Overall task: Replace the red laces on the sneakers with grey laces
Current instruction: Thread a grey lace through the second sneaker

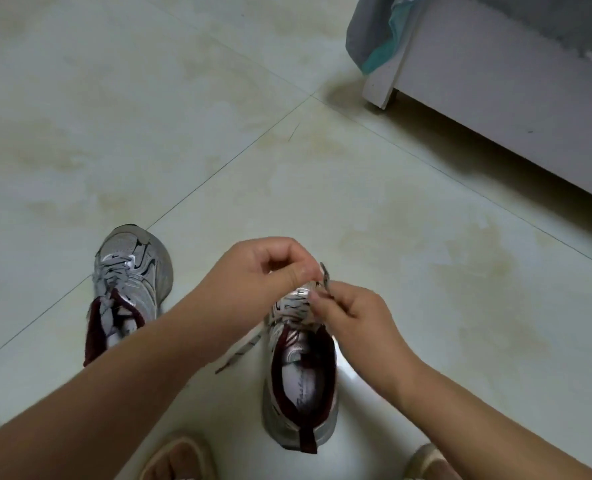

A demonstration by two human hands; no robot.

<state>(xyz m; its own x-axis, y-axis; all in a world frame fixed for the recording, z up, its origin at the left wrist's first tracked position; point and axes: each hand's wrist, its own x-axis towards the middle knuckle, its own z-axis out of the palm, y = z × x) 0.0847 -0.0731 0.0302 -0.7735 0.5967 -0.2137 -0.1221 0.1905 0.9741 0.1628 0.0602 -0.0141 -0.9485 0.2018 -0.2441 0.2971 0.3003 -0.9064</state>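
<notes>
**Grey lace being threaded at the toe end of the second sneaker**

Two silver-and-white mesh sneakers with maroon collars stand on the pale tiled floor (391, 220), heels toward the person, so the eyelet rows run straight away from the wearer and both hands can work from above. The left sneaker (128, 282) already carries grey lacing across its tongue, and sits apart, out of the way. The right sneaker (301, 368) is the one in hand. The left hand (263, 271) has its fingers curled and pinches something at the front of the shoe, probably to steady the eyelet; what exactly it pinches is hidden. The right hand (353, 313) pinches the flat grey lace (326, 277) near its tip, which stands up between the hands, apparently ready to feed through. A loose lace end (239, 351) trails on the floor beside the shoe. No red laces are visible.
</notes>
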